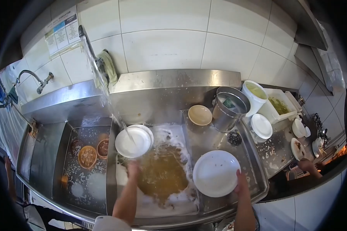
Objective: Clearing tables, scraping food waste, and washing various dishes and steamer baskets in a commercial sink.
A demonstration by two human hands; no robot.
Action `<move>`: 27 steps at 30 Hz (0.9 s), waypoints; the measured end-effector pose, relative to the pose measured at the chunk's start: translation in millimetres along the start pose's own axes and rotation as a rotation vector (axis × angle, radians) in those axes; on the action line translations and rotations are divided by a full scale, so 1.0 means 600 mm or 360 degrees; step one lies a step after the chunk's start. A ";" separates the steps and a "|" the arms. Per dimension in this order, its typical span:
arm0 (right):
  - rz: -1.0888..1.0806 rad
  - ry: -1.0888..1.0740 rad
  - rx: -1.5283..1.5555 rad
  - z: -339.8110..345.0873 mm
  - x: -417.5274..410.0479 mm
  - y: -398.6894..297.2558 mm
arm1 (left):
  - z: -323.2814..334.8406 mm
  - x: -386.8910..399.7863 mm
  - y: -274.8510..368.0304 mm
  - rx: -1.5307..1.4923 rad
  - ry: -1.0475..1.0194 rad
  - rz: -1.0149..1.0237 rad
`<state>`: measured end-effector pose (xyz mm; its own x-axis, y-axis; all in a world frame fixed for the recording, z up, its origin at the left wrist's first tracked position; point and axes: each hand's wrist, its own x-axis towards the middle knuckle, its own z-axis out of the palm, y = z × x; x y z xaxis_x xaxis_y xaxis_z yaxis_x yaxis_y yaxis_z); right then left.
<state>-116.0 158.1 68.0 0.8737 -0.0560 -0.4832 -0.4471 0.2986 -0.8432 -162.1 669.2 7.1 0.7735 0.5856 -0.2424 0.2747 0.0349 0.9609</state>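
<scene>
My left hand (134, 170) is at the near edge of a small white plate (130, 143) under running water from the faucet (84, 34); part of the hand is blurred. Behind that plate lies another white plate (150, 134), partly covered. Below them, the middle sink basin holds brownish water (162, 173) ringed with foam. At the right, my right hand (240, 183) grips the edge of a larger white plate (216, 173), tilted over the steel drainboard. Small specks dot its surface.
The left basin (84, 127) holds brown round dishes (87, 156) in water. On the drainboard stand a beige bowl (200, 115), a steel pot (230, 111) and a dark scouring pad (234, 138). White tubs (254, 96) stand behind. Another person's hand (306, 165) is by an oval plate (298, 148).
</scene>
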 end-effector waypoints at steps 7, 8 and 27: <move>-0.0181 -0.0104 0.0344 0.186 0.019 0.066 | 0.204 -0.141 -0.004 0.0135 -0.0438 0.0180; -0.0326 -0.0048 0.0174 0.192 0.029 0.082 | 0.194 -0.132 -0.025 -0.0157 -0.0365 0.0122; -0.0909 0.0263 -0.0346 0.233 -0.021 -0.076 | 0.053 -0.026 -0.240 -0.0721 0.0309 0.0192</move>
<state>-80.1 278.4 145.5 0.9528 -0.3007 0.0421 0.0373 -0.0215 -0.9991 -195.6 629.5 -131.6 0.6521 0.7454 -0.1383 -0.1185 0.2804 0.9525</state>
